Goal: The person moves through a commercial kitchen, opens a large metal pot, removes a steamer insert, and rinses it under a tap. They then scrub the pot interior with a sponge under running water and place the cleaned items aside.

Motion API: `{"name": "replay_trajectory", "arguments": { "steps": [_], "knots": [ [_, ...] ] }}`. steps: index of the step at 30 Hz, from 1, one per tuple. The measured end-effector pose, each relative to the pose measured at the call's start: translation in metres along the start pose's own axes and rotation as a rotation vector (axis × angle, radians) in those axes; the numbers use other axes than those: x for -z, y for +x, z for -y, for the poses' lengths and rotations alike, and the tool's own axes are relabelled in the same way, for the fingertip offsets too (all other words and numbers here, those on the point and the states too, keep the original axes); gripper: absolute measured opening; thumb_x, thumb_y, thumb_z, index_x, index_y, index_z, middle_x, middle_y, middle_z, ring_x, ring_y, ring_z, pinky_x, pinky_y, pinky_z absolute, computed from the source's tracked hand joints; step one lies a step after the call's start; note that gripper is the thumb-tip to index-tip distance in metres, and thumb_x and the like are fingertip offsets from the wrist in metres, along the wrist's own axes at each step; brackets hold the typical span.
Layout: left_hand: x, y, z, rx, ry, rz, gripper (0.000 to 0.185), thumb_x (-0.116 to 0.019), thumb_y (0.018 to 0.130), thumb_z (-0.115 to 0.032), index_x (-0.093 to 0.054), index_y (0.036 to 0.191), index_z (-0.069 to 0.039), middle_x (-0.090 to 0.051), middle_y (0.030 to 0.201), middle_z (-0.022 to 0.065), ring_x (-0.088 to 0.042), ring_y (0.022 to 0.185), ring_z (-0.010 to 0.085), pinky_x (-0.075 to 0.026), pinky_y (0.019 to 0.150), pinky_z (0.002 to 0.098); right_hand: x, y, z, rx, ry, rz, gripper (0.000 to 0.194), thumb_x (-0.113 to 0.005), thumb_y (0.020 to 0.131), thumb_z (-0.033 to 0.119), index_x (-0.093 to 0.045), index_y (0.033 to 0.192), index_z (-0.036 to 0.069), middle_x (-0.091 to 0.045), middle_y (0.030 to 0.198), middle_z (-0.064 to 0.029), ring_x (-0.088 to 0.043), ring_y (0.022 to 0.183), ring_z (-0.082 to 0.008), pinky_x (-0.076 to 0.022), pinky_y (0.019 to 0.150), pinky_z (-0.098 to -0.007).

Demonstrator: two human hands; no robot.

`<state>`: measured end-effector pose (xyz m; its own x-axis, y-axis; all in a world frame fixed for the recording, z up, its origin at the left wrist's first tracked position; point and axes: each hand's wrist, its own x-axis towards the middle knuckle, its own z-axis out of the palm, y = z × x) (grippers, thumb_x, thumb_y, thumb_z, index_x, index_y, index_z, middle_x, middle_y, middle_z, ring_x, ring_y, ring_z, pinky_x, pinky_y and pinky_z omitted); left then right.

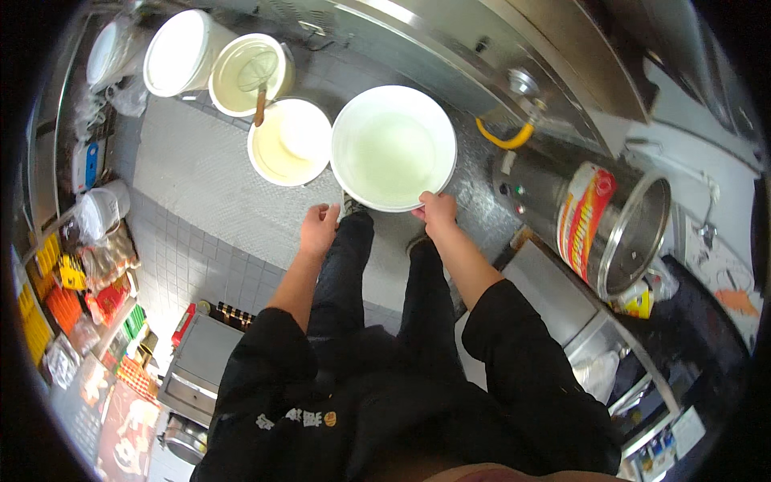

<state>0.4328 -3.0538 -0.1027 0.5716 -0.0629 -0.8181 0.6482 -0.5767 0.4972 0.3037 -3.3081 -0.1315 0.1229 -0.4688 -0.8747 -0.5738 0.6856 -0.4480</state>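
A large white plastic tub (394, 99) stands before my feet with pale, cloudy greenish liquid in it. My right hand (438, 211) grips its near right rim, thumb over the edge. My left hand (320, 228) hangs beside my left knee, fingers apart and holding nothing. Left of the tub, almost touching it, is a smaller white bucket (256, 153) with yellowish liquid. Behind that one stands another white bucket (220, 99) of liquid. A wire-mesh skimmer (259, 72) with a wooden handle rests across it, the handle reaching over the nearer bucket.
Two lidded white buckets (181, 54) stand at the far left. On the right are a yellow gas hose (512, 140) and a large stainless steel barrel (542, 199) with switches. A ribbed mat (199, 162) covers part of the tiled floor. Crates and bagged goods line the left.
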Motion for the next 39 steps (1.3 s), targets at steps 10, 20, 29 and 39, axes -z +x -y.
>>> {"name": "replay_trajectory", "arguments": {
  "steps": [10, 20, 29, 39],
  "knots": [
    [-0.06, -0.13, -0.069, 0.087, 0.136, 0.473, 0.065, -0.069, 0.084, -0.008, -0.043, 0.144, -0.002, -0.063, 0.112, 0.0163, -0.068, 0.089, 0.0248, -0.062, 0.065, 0.039, 0.189, -0.213, -0.058, -0.143, 0.244, -0.11, 0.038, -0.065, 0.085, 0.007, -0.063, 0.119, -0.01, -0.071, 0.105, -0.0163, -0.073, 0.083, -0.0271, -0.0652, 0.073, -0.0395],
    [-0.2, -0.291, -0.09, -0.281, 0.743, 0.848, 0.074, -0.069, 0.08, -0.021, -0.046, 0.149, -0.005, -0.067, 0.122, 0.023, -0.07, 0.107, 0.0311, -0.058, 0.085, 0.0462, 0.328, -0.419, -0.111, -0.066, 0.648, -0.385, 0.046, -0.066, 0.088, 0.013, -0.056, 0.123, -0.016, -0.068, 0.109, -0.0239, -0.073, 0.08, -0.0286, -0.0649, 0.068, -0.0379],
    [-0.314, -0.408, -0.197, -0.453, 0.877, 1.111, 0.073, -0.065, 0.082, -0.025, -0.046, 0.147, 0.003, -0.069, 0.116, 0.0271, -0.075, 0.084, 0.0313, -0.06, 0.073, 0.0428, 0.417, -0.517, -0.048, 0.105, 0.904, -0.431, 0.049, -0.068, 0.098, 0.035, -0.062, 0.113, -0.011, -0.071, 0.091, -0.0198, -0.071, 0.072, -0.0235, -0.0571, 0.059, -0.0312],
    [-0.394, -0.423, -0.31, -0.293, 0.831, 1.32, 0.058, -0.056, 0.102, -0.038, -0.045, 0.146, -0.002, -0.07, 0.086, 0.0149, -0.066, 0.054, 0.0218, -0.06, 0.048, 0.0396, 0.432, -0.526, 0.081, 0.177, 1.011, -0.57, 0.04, -0.068, 0.097, 0.029, -0.061, 0.115, -0.007, -0.073, 0.095, -0.0161, -0.074, 0.081, -0.0235, -0.0556, 0.058, -0.0301]
  ]
}}
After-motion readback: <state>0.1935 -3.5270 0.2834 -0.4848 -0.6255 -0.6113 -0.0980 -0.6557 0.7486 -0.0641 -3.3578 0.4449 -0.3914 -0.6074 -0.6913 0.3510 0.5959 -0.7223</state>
